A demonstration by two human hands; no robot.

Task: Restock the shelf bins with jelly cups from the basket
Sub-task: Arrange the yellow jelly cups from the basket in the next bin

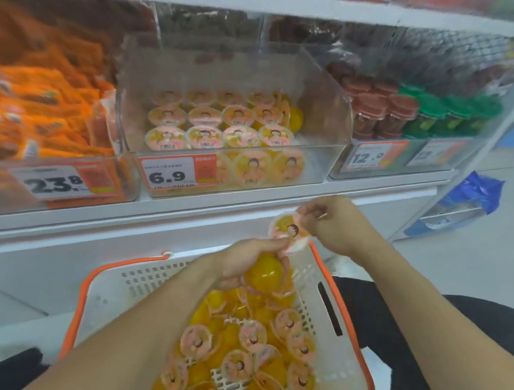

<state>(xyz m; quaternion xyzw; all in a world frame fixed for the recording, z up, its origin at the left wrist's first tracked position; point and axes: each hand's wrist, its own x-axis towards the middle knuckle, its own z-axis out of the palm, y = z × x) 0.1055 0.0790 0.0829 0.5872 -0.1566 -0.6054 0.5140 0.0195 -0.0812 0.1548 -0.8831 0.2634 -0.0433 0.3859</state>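
Two hands (245,262), one basket (109,286), three price-tagged bins (324,162).

White shelf (249,195) with clear bins

Above the hands stands the jelly cup bin (324,162); orange packet bin (65,191) to its left, red and green cup bin (400,159) right.

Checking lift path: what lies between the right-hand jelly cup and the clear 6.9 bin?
Head view: only the white shelf front edge lies between the lidded yellow jelly cup in the right hand and the clear plastic bin.

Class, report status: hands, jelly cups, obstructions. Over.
Left hand grips yellow jelly cup. Right hand pinches pink-lidded cup. Clear plastic bin unobstructed.
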